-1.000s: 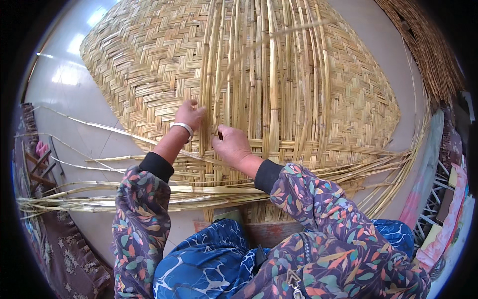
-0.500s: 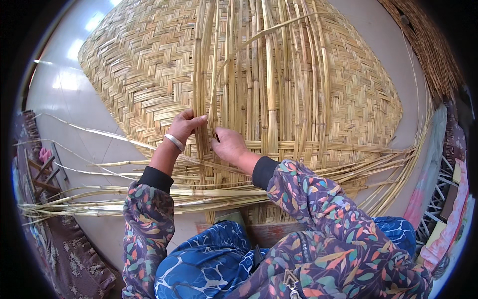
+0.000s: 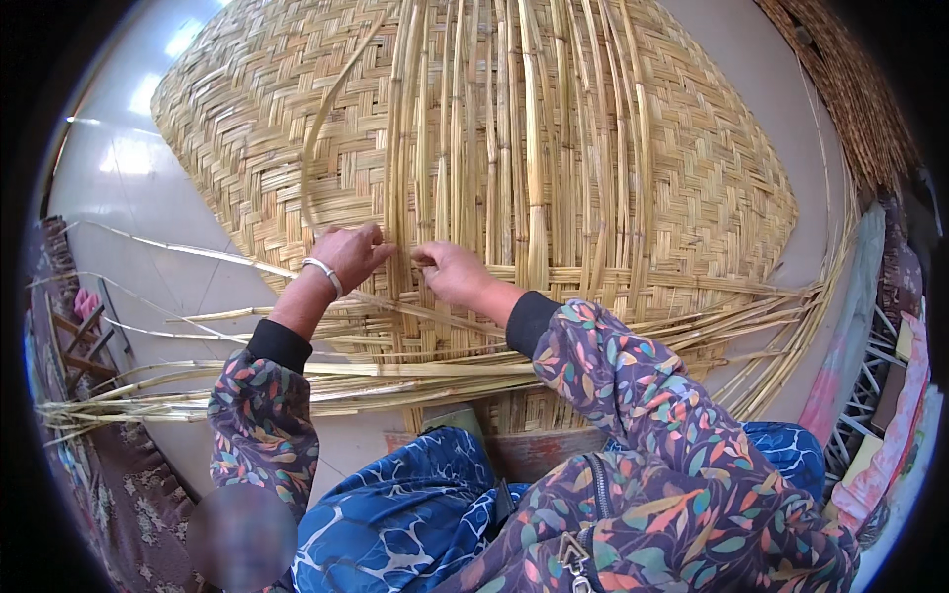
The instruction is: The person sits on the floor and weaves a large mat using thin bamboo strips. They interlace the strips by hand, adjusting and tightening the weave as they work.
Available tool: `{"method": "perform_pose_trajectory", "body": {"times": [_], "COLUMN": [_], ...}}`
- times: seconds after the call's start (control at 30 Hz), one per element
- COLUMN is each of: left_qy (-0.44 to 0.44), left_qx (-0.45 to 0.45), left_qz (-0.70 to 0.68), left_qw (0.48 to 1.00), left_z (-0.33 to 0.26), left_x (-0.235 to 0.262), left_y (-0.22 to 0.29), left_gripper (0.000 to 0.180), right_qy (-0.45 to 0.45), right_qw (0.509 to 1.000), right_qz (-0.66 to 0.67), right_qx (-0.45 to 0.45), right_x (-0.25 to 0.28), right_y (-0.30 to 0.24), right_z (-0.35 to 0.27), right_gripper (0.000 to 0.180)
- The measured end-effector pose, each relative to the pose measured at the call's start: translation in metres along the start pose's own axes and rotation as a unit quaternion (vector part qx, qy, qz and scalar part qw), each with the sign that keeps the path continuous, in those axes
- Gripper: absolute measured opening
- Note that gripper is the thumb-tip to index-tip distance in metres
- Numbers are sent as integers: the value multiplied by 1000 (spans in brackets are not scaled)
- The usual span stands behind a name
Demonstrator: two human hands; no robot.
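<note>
Left hand (image 3: 348,257) has its fingers (image 3: 372,237) bent in, thumb close to the index; right hand (image 3: 459,276) is just across a narrow gap w/ its fingers curled too. Tbh can't tell if either's actually pinching a strip. Woven mat (image 3: 237,148) is on the floor (image 3: 119,198), spread under and beyond both sets of fingers, w/ lengthwise strips (image 3: 535,178) running away from them (the leftmost pass btwn the two hands) and loose strips (image 3: 435,371) on the near side. There's also a curved strip (image 3: 304,173) arching up beyond the left fingers, lower end lost at that hand, so idk if it's held. Handling-wise, imo: single strips = v. light, springy, prob. smooth & a bit slippery, could split if bent too sharp, esp. at the joints. I'd take one flat btwn thumb and index, close to where it meets the weave, not way out at the whippy end. Whole mat's prob. not that heavy, just big & bendy, so both hands on the edges, well apart. Re: brands/labels, nothing legible on mat or strips afaict.
</note>
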State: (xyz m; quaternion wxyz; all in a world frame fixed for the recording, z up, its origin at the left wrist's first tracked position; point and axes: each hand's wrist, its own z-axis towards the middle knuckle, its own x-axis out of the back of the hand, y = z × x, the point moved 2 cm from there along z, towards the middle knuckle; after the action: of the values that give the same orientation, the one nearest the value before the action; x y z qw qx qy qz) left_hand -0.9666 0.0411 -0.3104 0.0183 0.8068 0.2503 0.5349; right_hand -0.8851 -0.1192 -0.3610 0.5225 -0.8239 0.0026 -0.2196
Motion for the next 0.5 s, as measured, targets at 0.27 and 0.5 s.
{"method": "perform_pose_trajectory", "body": {"times": [0.27, 0.5], "left_qy": [-20, -36], "left_qx": [52, 69], "left_qz": [53, 139], "left_qw": [997, 987], "left_z": [-29, -27], "left_x": [-15, -15], "left_y": [-20, -5], "left_gripper": [38, 39], "right_qy": [-2, 14], "right_qw": [959, 878], "right_qz": [-259, -430], "right_qx": [119, 209], "right_x": [11, -12], "right_y": [-8, 12], "right_z": [-43, -52], "right_gripper": [31, 41]}}
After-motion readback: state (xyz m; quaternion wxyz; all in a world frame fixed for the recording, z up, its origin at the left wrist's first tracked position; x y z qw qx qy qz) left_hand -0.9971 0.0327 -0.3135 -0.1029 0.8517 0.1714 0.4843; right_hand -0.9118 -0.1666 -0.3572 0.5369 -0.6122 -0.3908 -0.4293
